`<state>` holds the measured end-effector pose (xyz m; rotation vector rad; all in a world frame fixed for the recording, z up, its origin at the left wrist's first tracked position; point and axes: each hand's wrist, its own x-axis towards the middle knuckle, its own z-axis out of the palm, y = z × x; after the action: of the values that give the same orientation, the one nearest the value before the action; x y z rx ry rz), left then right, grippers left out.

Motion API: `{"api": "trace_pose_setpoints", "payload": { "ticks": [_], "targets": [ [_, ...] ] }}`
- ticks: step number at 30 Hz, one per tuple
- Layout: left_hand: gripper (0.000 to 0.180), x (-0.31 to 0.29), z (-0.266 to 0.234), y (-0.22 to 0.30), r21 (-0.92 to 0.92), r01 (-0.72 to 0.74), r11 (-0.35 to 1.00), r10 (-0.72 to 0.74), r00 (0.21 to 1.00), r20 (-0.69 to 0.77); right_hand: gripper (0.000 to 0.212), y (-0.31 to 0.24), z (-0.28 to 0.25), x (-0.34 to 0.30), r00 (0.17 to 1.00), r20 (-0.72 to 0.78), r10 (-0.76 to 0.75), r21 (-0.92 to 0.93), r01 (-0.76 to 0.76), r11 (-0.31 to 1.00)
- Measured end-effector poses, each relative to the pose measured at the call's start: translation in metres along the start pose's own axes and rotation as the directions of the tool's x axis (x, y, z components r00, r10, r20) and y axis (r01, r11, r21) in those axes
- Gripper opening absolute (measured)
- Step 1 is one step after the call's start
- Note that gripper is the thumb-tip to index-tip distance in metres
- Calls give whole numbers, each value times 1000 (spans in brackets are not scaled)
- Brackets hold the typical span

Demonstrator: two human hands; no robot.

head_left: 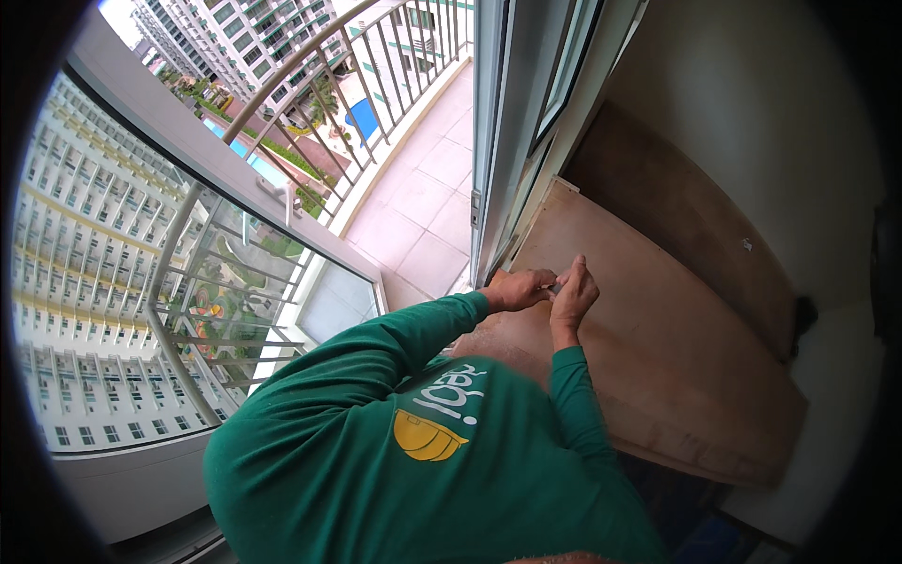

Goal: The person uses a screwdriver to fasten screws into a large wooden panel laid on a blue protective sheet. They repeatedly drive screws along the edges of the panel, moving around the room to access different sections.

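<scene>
My left hand (515, 290) is closed with its fingers curled, beside the lower end of the door frame (490, 169). Just to its right, my right hand (575, 296) is closed too, its index finger raised. Between the two hands shows a small greyish piece (555, 289), too small and too covered to name. Both hands are over the near-left part of a large brown wooden board (648, 301). Green sleeves cover both arms.
A second, darker board (686, 207) leans by the pale wall (752, 122) on the right. At left, a glazed door leaf (225, 273) stands swung out. Beyond lies a tiled balcony (413, 202) with a metal railing (319, 70), high above pools and buildings.
</scene>
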<state>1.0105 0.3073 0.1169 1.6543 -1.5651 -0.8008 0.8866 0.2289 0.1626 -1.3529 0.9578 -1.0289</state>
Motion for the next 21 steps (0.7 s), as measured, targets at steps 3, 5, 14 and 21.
{"api": "trace_pose_setpoints", "payload": {
  "ticks": [3, 5, 14, 21],
  "targets": [
    [40, 6, 2, -9, 4, -62, 998, 61, 993, 103, 60, -7, -18, 17, 962, 234, 139, 182, -183, 966],
    [40, 10, 5, -8, -94, -84, 992, 90, 994, 56, 62, -9, -21, 23, 935, 332, 124, 123, -173, 977],
    [45, -11, 2, 4, -4, 65, 998, -65, 998, 18, 58, 13, -6, 4, 982, 174, 70, 56, -81, 995],
    [44, 4, 0, 1, -56, 51, 997, -51, 999, 8, 57, -4, -8, 18, 989, 114, 99, -142, -82, 987]
  ]
}}
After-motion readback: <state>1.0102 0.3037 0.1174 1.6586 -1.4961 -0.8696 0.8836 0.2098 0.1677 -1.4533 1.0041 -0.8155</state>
